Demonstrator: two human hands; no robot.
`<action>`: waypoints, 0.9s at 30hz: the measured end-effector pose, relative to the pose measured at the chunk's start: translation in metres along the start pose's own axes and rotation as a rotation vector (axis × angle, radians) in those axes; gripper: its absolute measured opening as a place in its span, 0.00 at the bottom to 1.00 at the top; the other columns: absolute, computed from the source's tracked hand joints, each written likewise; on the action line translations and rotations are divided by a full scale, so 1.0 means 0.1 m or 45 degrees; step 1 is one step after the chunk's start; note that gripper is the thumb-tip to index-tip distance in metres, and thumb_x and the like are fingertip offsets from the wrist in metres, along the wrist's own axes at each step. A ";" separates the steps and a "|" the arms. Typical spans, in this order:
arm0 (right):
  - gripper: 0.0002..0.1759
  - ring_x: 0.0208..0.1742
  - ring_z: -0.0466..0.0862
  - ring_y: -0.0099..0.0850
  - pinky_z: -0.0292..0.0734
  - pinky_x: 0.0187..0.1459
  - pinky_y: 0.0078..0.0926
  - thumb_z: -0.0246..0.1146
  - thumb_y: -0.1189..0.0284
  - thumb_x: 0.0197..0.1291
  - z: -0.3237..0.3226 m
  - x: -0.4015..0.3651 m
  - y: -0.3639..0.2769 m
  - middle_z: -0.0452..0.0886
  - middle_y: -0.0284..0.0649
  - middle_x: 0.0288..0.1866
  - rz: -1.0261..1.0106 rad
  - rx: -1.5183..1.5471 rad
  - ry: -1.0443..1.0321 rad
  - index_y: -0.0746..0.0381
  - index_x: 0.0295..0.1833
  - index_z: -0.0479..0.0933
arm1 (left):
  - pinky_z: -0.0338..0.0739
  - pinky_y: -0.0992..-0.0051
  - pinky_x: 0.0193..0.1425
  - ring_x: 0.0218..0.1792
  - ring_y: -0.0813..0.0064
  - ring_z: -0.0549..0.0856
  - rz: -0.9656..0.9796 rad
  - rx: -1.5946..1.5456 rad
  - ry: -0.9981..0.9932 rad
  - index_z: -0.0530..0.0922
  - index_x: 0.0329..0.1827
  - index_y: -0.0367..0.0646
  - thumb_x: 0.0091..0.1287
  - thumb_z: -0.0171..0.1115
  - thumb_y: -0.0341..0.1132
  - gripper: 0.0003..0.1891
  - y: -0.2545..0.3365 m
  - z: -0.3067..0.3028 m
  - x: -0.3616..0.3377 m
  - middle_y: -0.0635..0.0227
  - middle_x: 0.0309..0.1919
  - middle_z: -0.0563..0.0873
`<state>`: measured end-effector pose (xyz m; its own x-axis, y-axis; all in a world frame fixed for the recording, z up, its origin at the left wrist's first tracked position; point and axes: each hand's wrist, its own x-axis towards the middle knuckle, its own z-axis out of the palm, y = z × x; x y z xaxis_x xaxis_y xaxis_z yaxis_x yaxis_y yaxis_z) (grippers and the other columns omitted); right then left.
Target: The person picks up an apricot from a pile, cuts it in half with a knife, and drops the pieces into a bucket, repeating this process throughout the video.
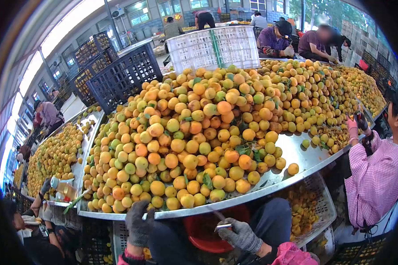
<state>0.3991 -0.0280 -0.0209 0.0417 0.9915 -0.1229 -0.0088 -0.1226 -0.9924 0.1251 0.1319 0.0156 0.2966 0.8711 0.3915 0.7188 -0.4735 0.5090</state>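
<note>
A large heap of yellow-orange apricots [194,128], some greenish and with leaves among them, lies on a metal-topped table [303,154] in front of me. My left hand [139,224], in a grey knit glove, is at the near rim of the table, just below the closest fruit. Its thumb and fingers are apart, with nothing visible between them. My right hand [242,236], also gloved in grey, is closed around a small knife [219,216] whose blade points up and left. The knife is over a red basin [197,229] between my knees.
A white crate [214,46] and a dark crate [126,77] stand behind the heap. To my right are a crate of cut fruit [303,207] and a person in pink checks [373,176]. A bottle [63,187] is on the left table. Other people work further back.
</note>
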 end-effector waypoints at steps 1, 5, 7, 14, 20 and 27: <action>0.17 0.33 0.83 0.25 0.78 0.36 0.21 0.64 0.62 0.64 -0.03 -0.03 -0.07 0.82 0.36 0.33 0.110 0.297 0.147 0.63 0.49 0.76 | 0.77 0.62 0.46 0.42 0.55 0.83 0.093 -0.126 -0.022 0.80 0.46 0.42 0.55 0.70 0.32 0.15 0.24 0.14 0.25 0.59 0.38 0.84; 0.17 0.16 0.73 0.20 0.68 0.17 0.18 0.63 0.61 0.64 -0.21 -0.02 -0.18 0.78 0.36 0.24 0.018 0.668 0.573 0.65 0.46 0.76 | 0.77 0.63 0.51 0.46 0.56 0.83 0.637 -0.008 -0.153 0.78 0.49 0.42 0.53 0.72 0.36 0.20 1.10 0.80 1.02 0.59 0.43 0.84; 0.18 0.14 0.72 0.22 0.67 0.15 0.20 0.64 0.61 0.63 -0.30 0.01 -0.17 0.77 0.37 0.21 -0.023 0.701 0.612 0.66 0.46 0.76 | 0.74 0.61 0.55 0.51 0.57 0.80 0.602 0.065 -0.224 0.76 0.54 0.43 0.53 0.72 0.43 0.26 1.29 1.27 1.23 0.59 0.49 0.82; 0.17 0.13 0.68 0.17 0.59 0.15 0.14 0.61 0.59 0.67 -0.39 0.02 -0.22 0.74 0.33 0.21 -0.108 0.786 0.702 0.64 0.47 0.75 | 0.73 0.58 0.57 0.53 0.55 0.79 0.369 0.453 -0.544 0.76 0.55 0.43 0.48 0.72 0.56 0.35 1.50 2.13 1.58 0.55 0.49 0.81; 0.15 0.14 0.69 0.17 0.61 0.15 0.15 0.61 0.60 0.66 -0.37 0.02 -0.26 0.74 0.32 0.21 -0.028 0.808 0.722 0.62 0.46 0.76 | 0.72 0.58 0.57 0.53 0.53 0.79 0.243 0.309 -0.523 0.76 0.56 0.42 0.49 0.71 0.54 0.34 1.53 2.10 1.55 0.55 0.48 0.82; 0.16 0.15 0.72 0.19 0.66 0.16 0.16 0.63 0.65 0.65 -0.38 0.04 -0.17 0.78 0.36 0.22 0.098 0.823 0.723 0.69 0.46 0.76 | 0.73 0.57 0.56 0.50 0.52 0.81 0.390 0.417 -0.338 0.72 0.60 0.41 0.48 0.72 0.53 0.39 1.49 2.24 1.40 0.54 0.50 0.81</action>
<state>0.4374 -0.0235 -0.0050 0.5088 0.7890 -0.3442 -0.5919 0.0303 -0.8055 0.4147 0.2128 -0.0252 0.6429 0.7222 0.2553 0.7206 -0.6832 0.1180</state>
